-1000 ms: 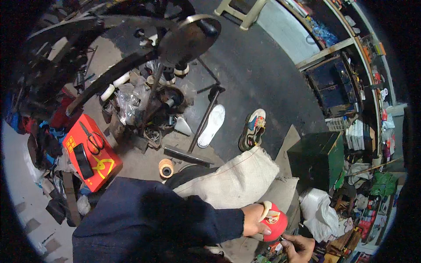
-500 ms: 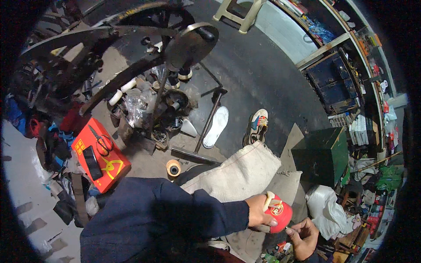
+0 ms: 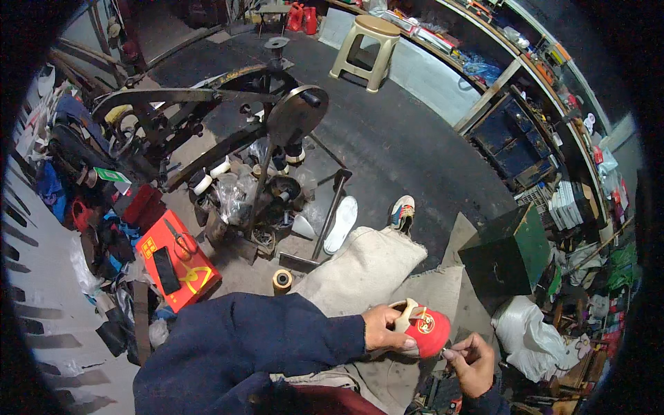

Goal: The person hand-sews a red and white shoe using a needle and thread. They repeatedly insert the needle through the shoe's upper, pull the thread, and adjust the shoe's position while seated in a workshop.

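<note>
My left hand grips a red shoe with a cream edge and a light emblem, low in the middle of the view. My right hand is pinched at the shoe's lower right end, on something small that I cannot make out. A cream sackcloth lies under and beyond the shoe, with a multicoloured sneaker at its far end. A white insole lies beside a metal bar, and a thread spool stands left of the cloth.
A black iron machine fills the upper left. A red box with scissors and a black phone is at left. A green metal box, white sack and laden shelves line the right. A plastic stool stands behind.
The view has tilted up, bringing more of the stool and back floor into sight. Both hands stay on the red shoe, and it now appears slightly farther left.
</note>
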Action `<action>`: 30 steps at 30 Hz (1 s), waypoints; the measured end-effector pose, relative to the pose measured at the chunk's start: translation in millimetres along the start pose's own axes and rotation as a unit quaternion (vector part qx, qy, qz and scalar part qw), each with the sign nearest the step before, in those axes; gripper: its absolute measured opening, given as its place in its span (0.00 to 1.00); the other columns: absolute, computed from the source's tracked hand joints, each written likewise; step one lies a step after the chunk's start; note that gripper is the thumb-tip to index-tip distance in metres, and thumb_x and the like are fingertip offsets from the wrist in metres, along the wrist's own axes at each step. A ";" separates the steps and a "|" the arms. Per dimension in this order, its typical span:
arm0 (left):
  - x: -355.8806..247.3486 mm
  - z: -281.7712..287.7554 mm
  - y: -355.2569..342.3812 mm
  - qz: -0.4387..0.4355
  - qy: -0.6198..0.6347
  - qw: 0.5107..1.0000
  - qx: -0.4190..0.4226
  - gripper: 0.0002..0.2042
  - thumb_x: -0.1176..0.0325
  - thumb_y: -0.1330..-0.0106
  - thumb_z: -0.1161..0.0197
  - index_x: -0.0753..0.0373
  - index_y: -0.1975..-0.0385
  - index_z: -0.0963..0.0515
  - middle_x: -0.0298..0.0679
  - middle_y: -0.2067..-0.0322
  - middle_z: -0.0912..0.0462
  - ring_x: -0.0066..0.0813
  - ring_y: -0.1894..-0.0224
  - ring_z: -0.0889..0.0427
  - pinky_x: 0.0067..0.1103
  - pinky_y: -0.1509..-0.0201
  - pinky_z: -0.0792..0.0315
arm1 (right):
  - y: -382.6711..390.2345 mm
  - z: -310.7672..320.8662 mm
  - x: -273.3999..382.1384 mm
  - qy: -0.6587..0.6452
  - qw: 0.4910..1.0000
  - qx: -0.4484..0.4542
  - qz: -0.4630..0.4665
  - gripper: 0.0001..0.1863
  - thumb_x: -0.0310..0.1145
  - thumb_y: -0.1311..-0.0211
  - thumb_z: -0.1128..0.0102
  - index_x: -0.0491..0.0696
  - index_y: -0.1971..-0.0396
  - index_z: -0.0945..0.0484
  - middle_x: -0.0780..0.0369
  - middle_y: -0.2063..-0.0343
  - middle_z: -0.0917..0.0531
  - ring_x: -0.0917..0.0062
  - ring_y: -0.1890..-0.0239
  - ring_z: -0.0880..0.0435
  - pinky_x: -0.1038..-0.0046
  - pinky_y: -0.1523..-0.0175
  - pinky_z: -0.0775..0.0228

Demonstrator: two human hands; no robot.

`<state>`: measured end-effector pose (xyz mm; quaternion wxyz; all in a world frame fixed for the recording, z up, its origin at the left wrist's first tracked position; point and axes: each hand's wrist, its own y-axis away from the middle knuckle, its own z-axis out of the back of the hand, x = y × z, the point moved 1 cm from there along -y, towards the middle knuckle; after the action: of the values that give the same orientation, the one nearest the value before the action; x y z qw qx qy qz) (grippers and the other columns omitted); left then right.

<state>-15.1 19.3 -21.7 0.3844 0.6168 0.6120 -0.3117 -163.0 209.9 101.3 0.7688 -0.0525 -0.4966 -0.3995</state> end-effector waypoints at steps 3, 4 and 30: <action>-0.6 -3.6 -2.0 -0.010 -0.013 1.000 -0.004 0.12 0.66 0.39 0.28 0.65 0.59 0.16 0.31 0.62 0.14 0.17 0.57 0.21 0.21 0.49 0.28 | 2.0 2.9 -3.6 0.014 1.000 0.008 0.011 0.10 0.24 0.46 0.28 0.43 0.73 0.24 0.71 0.81 0.28 0.90 0.77 0.32 0.83 0.71 0.41; -0.5 -4.4 -3.6 0.000 -0.017 1.000 -0.004 0.12 0.66 0.39 0.27 0.65 0.59 0.16 0.31 0.63 0.14 0.17 0.57 0.21 0.21 0.48 0.28 | 1.7 3.5 -3.4 0.028 0.999 0.013 0.016 0.10 0.24 0.45 0.28 0.43 0.73 0.24 0.71 0.81 0.27 0.90 0.77 0.32 0.83 0.71 0.41; -3.6 26.0 -26.1 -0.006 0.043 0.998 0.037 0.24 0.69 0.38 0.33 0.68 0.43 0.29 0.42 0.51 0.17 0.28 0.49 0.20 0.24 0.40 0.29 | -31.2 -31.6 61.4 0.035 0.988 -0.001 -0.152 0.09 0.22 0.43 0.34 0.43 0.73 0.28 0.62 0.86 0.23 0.79 0.87 0.27 0.78 0.81 0.37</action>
<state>-39.0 -6.0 -34.3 0.3327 0.6399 0.6196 -0.3098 -149.6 139.2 125.1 0.7160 0.0367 -0.4715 -0.5135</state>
